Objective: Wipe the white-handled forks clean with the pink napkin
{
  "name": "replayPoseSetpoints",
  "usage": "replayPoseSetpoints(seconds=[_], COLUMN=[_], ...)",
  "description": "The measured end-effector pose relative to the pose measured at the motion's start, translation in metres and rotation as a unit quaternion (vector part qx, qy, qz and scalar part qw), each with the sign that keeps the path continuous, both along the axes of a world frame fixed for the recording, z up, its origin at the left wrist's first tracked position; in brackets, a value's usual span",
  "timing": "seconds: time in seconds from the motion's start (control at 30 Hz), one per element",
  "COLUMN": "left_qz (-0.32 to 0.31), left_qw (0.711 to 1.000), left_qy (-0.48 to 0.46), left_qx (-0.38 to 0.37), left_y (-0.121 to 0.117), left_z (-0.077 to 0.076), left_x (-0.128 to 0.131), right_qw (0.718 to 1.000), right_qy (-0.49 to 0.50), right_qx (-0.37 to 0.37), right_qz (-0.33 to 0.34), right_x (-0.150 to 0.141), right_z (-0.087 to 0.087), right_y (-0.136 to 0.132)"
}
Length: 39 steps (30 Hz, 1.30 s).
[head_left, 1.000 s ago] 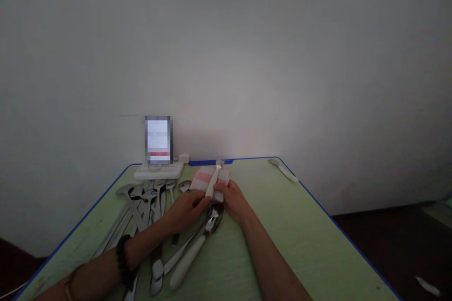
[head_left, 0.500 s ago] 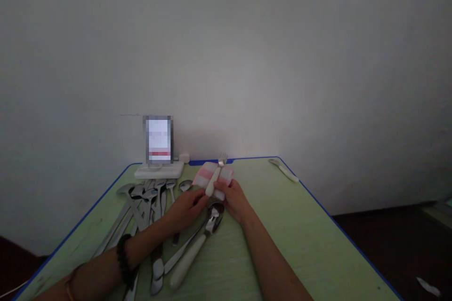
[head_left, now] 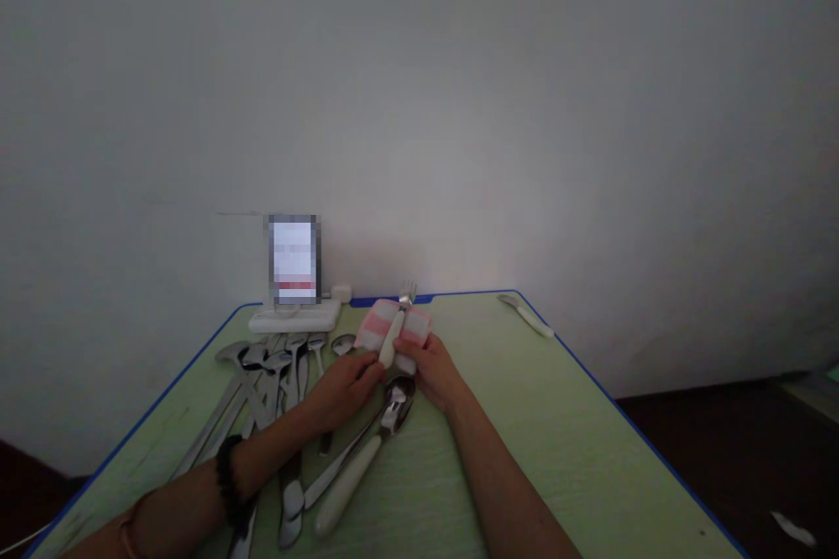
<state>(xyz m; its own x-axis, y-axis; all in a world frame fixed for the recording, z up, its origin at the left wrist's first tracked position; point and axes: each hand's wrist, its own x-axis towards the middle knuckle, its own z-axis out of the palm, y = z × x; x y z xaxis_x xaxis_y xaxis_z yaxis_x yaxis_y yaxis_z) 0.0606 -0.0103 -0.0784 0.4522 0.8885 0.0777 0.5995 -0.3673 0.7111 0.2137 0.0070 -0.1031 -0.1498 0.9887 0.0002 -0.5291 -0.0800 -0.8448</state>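
Observation:
A fork with a pale handle (head_left: pixel 393 339) points away from me, its metal tines up near the table's back edge. Behind and under it spreads a pink and white cloth (head_left: pixel 375 327). My left hand (head_left: pixel 350 383) is closed on the lower end of the fork's handle. With thumb on the handle and the other fingers under the cloth, my right hand (head_left: pixel 438 367) grips both cloth and fork. Just below my hands lie a large spoon (head_left: pixel 401 386) and another pale-handled fork (head_left: pixel 350 485), overlapping. A small spoon (head_left: pixel 342 344) rests beyond my left hand.
Several metal spoons and ladles (head_left: pixel 262 376) are heaped at the left, partly under my left forearm. A lit screen (head_left: pixel 294 262) stands on a white base (head_left: pixel 294 317) at the back left. A pale-handled knife (head_left: pixel 528 318) lies by the right edge of the green table (head_left: pixel 557 437).
The fork and cloth have shifted slightly right, then back left, staying between my hands. Both hands keep their hold, and the other cutlery has not moved.

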Motion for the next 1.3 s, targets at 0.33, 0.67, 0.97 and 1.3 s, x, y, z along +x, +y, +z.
replayPoseSetpoints(seconds=[0.33,0.67,0.97,1.3], left_qz=[-0.008,0.018,0.037,0.070], left_qw=[0.998,1.000,0.999,0.991], left_qy=[-0.050,-0.025,-0.018,-0.111], left_qx=[-0.028,0.006,0.007,0.038], left_y=[0.001,0.003,0.004,0.005], left_z=[-0.004,-0.006,-0.010,-0.010], left_x=[-0.002,0.000,-0.002,0.001], right_qw=[1.000,1.000,0.997,0.997], right_qy=[0.015,0.001,-0.046,-0.066], right_qx=[0.003,-0.004,0.014,0.011], right_qz=[-0.002,0.018,0.064,0.043], right_x=[0.000,0.001,0.004,0.004], right_z=[0.001,0.003,0.003,-0.006], right_y=[-0.001,-0.002,-0.003,0.003])
